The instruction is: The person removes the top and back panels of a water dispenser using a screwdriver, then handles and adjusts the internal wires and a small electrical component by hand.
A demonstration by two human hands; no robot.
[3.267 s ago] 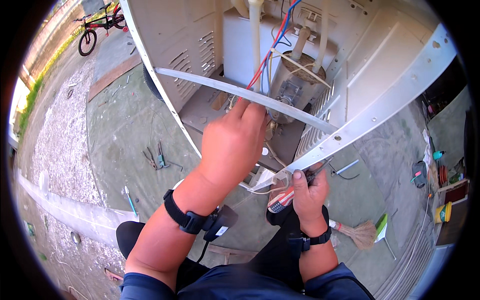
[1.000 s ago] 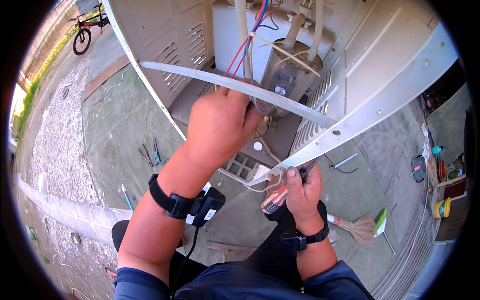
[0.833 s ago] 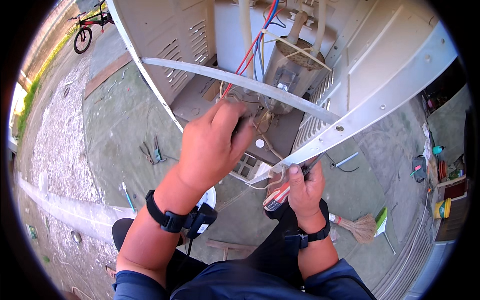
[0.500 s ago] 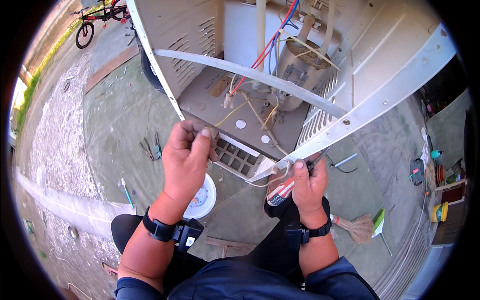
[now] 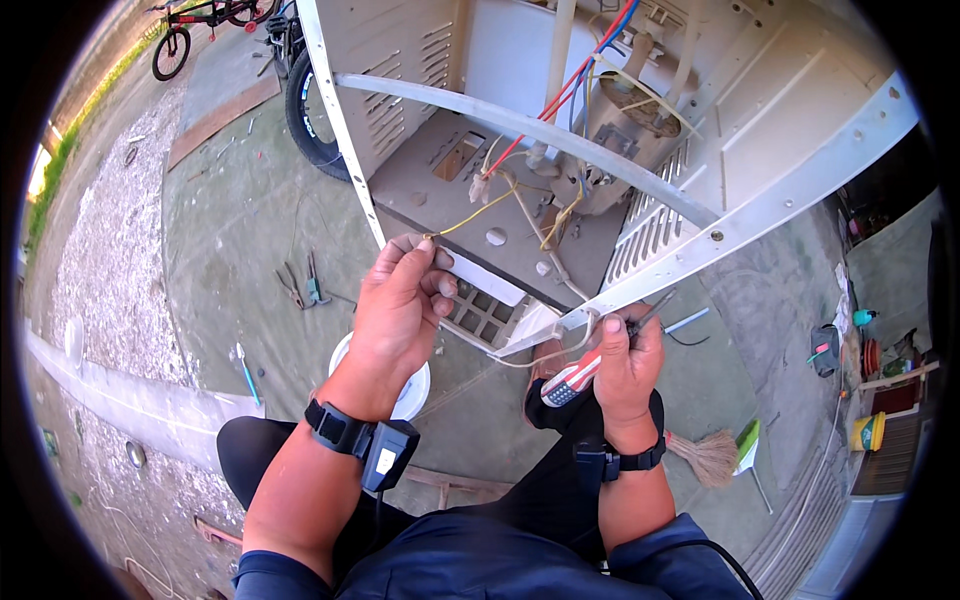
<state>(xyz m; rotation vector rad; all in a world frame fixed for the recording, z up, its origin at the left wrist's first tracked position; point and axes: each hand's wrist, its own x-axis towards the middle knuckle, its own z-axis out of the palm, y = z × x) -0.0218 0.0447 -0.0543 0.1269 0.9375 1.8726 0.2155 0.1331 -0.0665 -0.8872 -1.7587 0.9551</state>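
My left hand (image 5: 400,305) pinches the end of a yellow wire (image 5: 478,217) between thumb and forefinger, at the front edge of an opened metal cabinet (image 5: 430,225). The wire runs taut back to a joined bundle inside. My right hand (image 5: 628,375) is closed around a thin dark metal tool (image 5: 655,308) beside the cabinet's front corner; its exact kind is hidden by the fingers. A pale cable (image 5: 525,364) loops out near that corner. Inside the cabinet are a cylindrical motor (image 5: 622,145), red wires (image 5: 550,105) and blue wires (image 5: 612,38).
A curved metal bar (image 5: 520,125) crosses the cabinet front. Pliers (image 5: 291,287) and another hand tool (image 5: 314,282) lie on the floor mat, left. A white bucket (image 5: 415,395) stands under my left forearm. To the right are a broom (image 5: 705,457) and a dustpan (image 5: 748,445).
My left hand has moved slightly right and up, and the yellow wire now shows stretched to its fingertips. The right hand keeps its grip near the corner. The view has shifted a little.
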